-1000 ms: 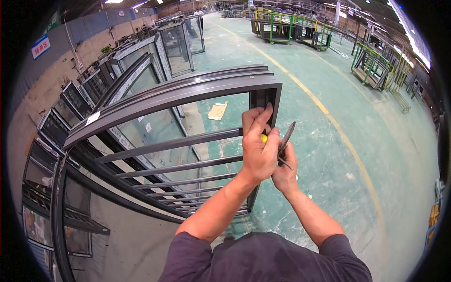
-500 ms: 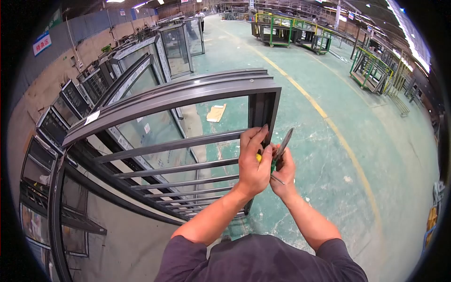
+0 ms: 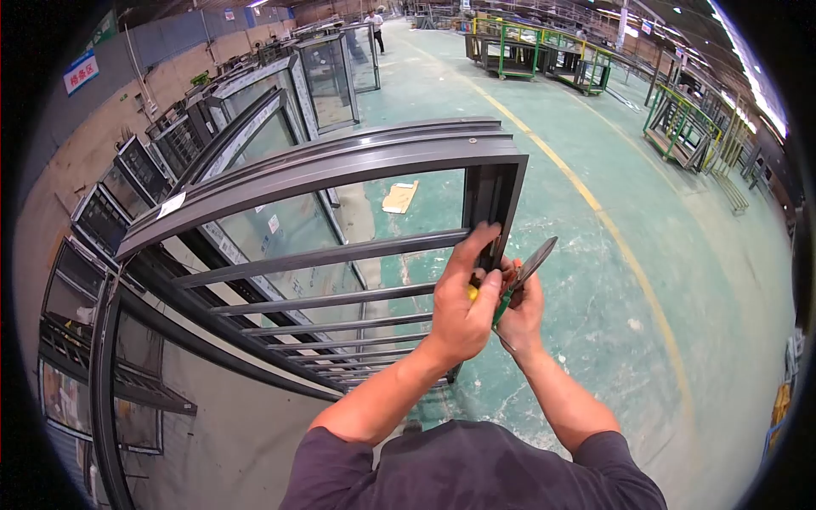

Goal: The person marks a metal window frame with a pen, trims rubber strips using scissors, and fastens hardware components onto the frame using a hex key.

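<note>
A dark grey metal window frame [image 3: 323,167] with several crossbars [image 3: 331,257] stands in front of me. My left hand [image 3: 463,310] is closed at the frame's right upright, its fingertips on the inner side and the thumb near the outer edge. Between its fingers shows a small yellow thing [image 3: 473,292], mostly hidden. Just right of the upright, my right hand [image 3: 521,319] is closed on a green-handled tool [image 3: 537,258] with a pointed metal blade that tilts up and right. The two hands nearly touch, and the tool's lower part is covered by the fingers.
Glazed window frames [image 3: 280,217] lean in a row behind on the left. A piece of cardboard [image 3: 400,197] lies on the green floor [image 3: 586,340]. Green wheeled racks [image 3: 518,51] stand farther back, and a person [image 3: 376,32] is in the distance.
The blade has tilted further right, and its flat side shows more broadly. A thin rod below my hands shows less. My left index finger is blurred and slightly lifted. The whole view has shifted a little.
</note>
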### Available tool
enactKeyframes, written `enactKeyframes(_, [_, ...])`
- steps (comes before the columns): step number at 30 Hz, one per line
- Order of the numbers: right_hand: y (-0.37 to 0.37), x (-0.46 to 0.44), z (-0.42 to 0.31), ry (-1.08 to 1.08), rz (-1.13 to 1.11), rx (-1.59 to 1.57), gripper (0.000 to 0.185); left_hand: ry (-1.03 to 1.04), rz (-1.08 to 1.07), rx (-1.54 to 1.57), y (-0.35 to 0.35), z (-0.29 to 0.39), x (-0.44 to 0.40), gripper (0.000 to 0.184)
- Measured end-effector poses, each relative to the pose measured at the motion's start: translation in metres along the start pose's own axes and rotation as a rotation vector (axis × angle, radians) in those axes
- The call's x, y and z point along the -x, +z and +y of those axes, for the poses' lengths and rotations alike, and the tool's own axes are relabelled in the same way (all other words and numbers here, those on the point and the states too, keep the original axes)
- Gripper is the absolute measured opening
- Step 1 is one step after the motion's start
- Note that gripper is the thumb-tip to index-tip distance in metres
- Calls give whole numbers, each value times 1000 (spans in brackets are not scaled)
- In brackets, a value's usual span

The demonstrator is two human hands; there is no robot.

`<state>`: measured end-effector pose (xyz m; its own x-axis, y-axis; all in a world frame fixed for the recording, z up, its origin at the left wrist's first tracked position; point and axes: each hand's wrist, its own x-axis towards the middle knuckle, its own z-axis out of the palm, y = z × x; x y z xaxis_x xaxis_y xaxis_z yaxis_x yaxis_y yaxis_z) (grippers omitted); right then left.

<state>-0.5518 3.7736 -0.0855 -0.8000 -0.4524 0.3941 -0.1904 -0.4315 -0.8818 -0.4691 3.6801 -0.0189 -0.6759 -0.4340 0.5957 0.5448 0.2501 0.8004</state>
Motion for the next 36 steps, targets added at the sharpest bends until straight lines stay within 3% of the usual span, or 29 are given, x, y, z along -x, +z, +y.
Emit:
enactKeyframes(3, [6,2,-7,-74,-19,-16,42,-96,53,134,0,7,1,59])
enactKeyframes(7, [4,0,-8,-59,15,58,43,51,12,-130,3,11,-7,60])
enactKeyframes(11, [-1,2,-4,-96,-59,198,49,67,19,-137,4,14,-6,59])
enactKeyframes(18, [3,2,-4,-60,-60,78,49,53,-29,72,13,5,-1,62])
enactKeyframes(20, [7,1,-8,-117,21,86,36,142,13,104,14,11,-14,63])
enactKeyframes(22, [3,1,-1,-130,52,137,35,155,36,83,18,17,-30,66])
enactKeyframes(24, [4,2,-3,-90,87,66,32,340,41,-168,21,20,-39,66])
enactKeyframes(32, [-2,5,1,-173,68,294,31,265,-31,-182,12,9,-22,63])
enactKeyframes(35, [1,3,-8,-155,41,253,33,221,-43,-134,8,10,-21,62])
enactKeyframes(36, [5,3,-11,-133,43,191,34,290,-36,-165,7,1,-24,60])
